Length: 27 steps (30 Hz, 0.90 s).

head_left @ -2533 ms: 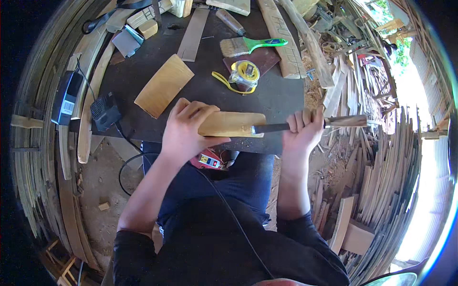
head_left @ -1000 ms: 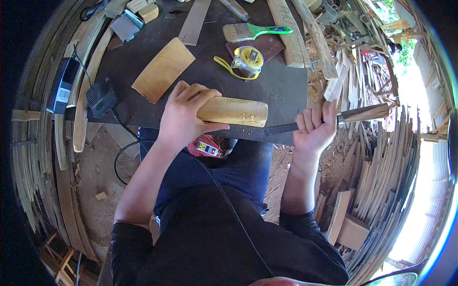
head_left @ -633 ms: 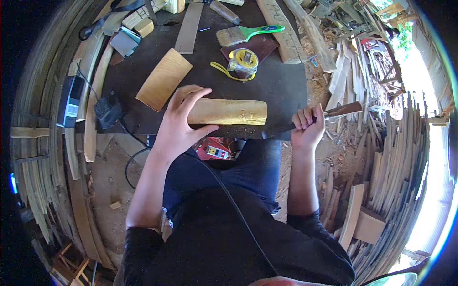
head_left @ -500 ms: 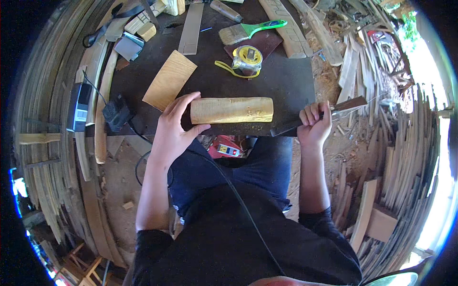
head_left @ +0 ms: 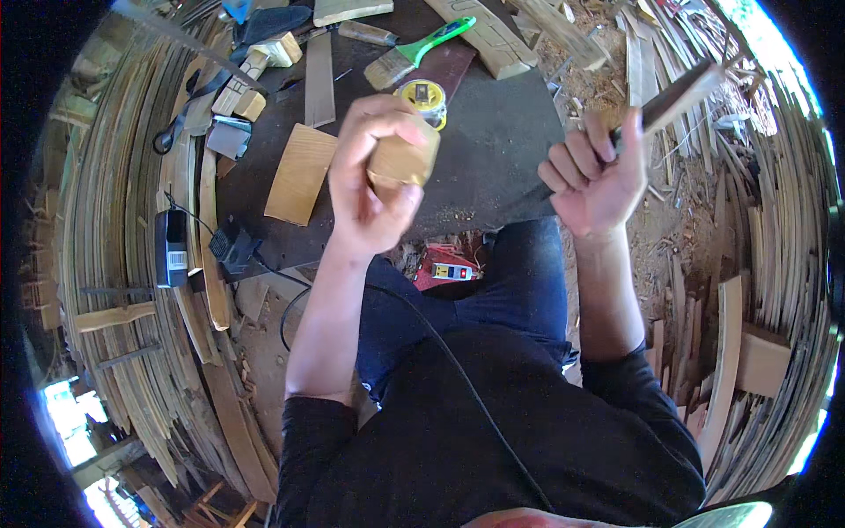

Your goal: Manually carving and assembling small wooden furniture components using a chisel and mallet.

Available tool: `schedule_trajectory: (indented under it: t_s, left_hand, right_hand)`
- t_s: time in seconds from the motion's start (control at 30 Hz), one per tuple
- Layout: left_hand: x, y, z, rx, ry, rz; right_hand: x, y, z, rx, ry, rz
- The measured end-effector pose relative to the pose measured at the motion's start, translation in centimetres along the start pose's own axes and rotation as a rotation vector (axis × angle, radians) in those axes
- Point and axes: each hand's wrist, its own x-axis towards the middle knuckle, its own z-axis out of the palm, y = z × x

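Raised over the table, my left hand [head_left: 374,180] is closed around a block of pale wood [head_left: 403,158], whose end faces up; the fingers partly cover it. My right hand [head_left: 594,176] grips a long hand tool with a wooden handle [head_left: 678,99] near the table's right edge. The handle sticks out to the upper right, and a dark blade-like part points down left, low against the dark tabletop; its exact kind I cannot make out. Just beyond my left hand lies a yellow tape measure [head_left: 422,99], partly hidden. A flat wooden piece [head_left: 299,174] rests left of it.
On the dark table [head_left: 493,132] lie a green-handled paintbrush [head_left: 418,55], a wooden-handled tool [head_left: 368,33] and a marked board [head_left: 493,40]. A black adapter [head_left: 233,245] with a cable sits at the left edge. Stacked wood strips [head_left: 766,238] flank both sides.
The wood block has left the tabletop, lifted and turned end-up in my left hand. My right hand has risen slightly with its tool, tilting the handle up. The whole view has shifted.
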Motion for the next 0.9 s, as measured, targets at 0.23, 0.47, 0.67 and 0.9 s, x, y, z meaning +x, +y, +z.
schedule_trajectory:
  t_s: [0.23, 0.47, 0.67, 0.9]
  left_hand:
    - [0.8, -1.0, 0.9, -0.28, 0.117, -0.032]
    - [0.5, -1.5, 0.9, -0.336, 0.12, -0.109]
    - [0.5, -1.4, 1.1, -0.597, 0.061, -0.174]
    - [0.3, -1.7, 1.0, -0.596, 0.082, -0.184]
  right_hand:
    - [1.6, 2.2, 6.4, -0.125, -0.757, -0.167]
    - [2.3, 7.7, 4.0, -0.395, -0.385, -0.023]
    - [2.4, 4.3, 7.8, -0.484, -0.648, -0.086]
    - [2.2, 7.3, 3.4, -0.367, -0.616, 0.004]
